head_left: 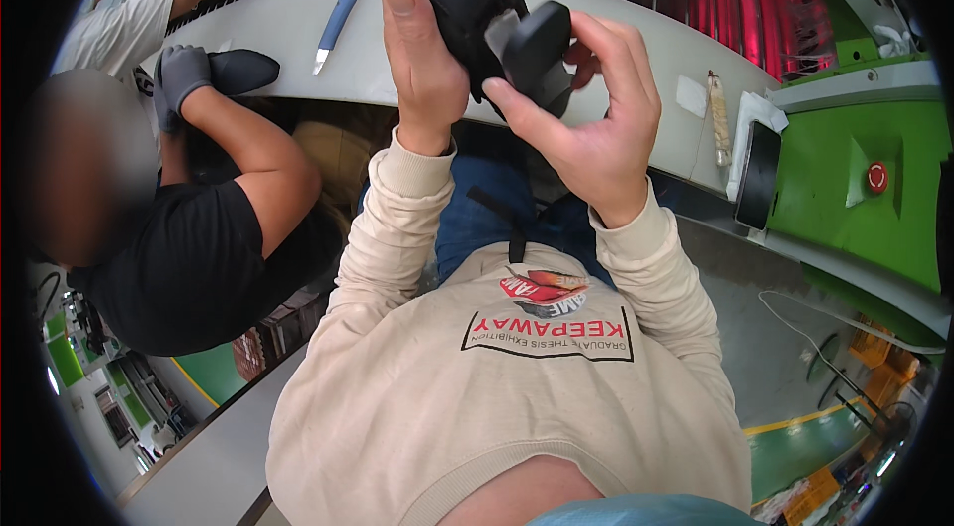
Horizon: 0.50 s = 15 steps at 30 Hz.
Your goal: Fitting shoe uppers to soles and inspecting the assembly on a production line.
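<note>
Above the bench's near edge I hold up a black shoe-like piece (462, 14) with both hands. My left hand (427, 59) is wrapped round its rounded left end, thumb upright along the side. At its right end a dark padded flap (542, 44) stands out, with a light grey patch beside it. My right hand (601, 114) grips this end between thumb and fingers; some fingertips are hidden behind the flap. A blue-handled knife (338, 27) with a short blade lies on the bench, left of my left hand.
At the left, a co-worker's grey-gloved hand (184, 79) holds another black piece (243, 71) on the light bench (298, 14). To the right lie a wrapped stick (717, 119), white paper (692, 95) and a dark phone-like slab (759, 168), beside a green machine (835, 208) with a red button (876, 177).
</note>
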Each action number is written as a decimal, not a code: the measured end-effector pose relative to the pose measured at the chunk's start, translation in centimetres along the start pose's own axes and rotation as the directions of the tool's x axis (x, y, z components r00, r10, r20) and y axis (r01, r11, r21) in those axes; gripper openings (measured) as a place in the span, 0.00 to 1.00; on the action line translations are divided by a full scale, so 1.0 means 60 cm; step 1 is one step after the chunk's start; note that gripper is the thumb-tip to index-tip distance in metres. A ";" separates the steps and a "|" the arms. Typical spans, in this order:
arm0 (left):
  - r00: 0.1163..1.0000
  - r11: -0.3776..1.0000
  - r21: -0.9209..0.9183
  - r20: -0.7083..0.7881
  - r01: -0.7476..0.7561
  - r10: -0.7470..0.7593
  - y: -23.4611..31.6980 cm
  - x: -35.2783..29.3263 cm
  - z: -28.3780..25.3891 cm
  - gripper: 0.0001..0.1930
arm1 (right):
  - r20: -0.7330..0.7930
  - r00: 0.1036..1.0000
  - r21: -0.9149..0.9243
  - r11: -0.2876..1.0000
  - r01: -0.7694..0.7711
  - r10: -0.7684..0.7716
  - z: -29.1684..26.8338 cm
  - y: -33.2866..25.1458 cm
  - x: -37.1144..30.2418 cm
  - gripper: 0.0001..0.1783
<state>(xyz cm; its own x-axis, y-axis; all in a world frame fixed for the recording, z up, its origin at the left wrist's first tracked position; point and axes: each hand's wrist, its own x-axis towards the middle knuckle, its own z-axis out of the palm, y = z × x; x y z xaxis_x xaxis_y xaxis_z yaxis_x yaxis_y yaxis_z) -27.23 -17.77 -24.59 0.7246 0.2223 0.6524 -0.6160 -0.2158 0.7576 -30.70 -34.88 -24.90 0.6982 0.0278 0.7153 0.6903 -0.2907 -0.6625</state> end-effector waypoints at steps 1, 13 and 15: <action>0.999 0.999 -0.013 -0.020 0.037 -0.037 -0.005 0.001 -0.002 0.44 | -0.014 0.999 -0.009 0.999 0.043 -0.044 0.009 0.003 0.005 0.38; 0.991 0.738 -0.661 -0.101 -0.136 0.093 -0.057 0.000 0.017 0.36 | 0.088 0.995 -0.090 0.994 0.060 -0.052 0.045 0.018 0.017 0.35; 0.952 0.940 -0.243 -0.129 0.240 -0.277 -0.039 -0.026 0.005 0.36 | 0.105 0.992 -0.109 0.991 0.079 -0.068 0.045 0.018 0.020 0.35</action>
<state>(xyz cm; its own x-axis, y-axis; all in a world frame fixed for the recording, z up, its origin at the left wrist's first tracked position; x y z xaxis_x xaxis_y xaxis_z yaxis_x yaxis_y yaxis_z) -26.80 -17.90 -27.39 0.8203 0.3943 0.4142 -0.4802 0.0815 0.8734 -28.62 -32.59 -25.34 0.6657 0.1473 0.7316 0.7187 -0.3903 -0.5754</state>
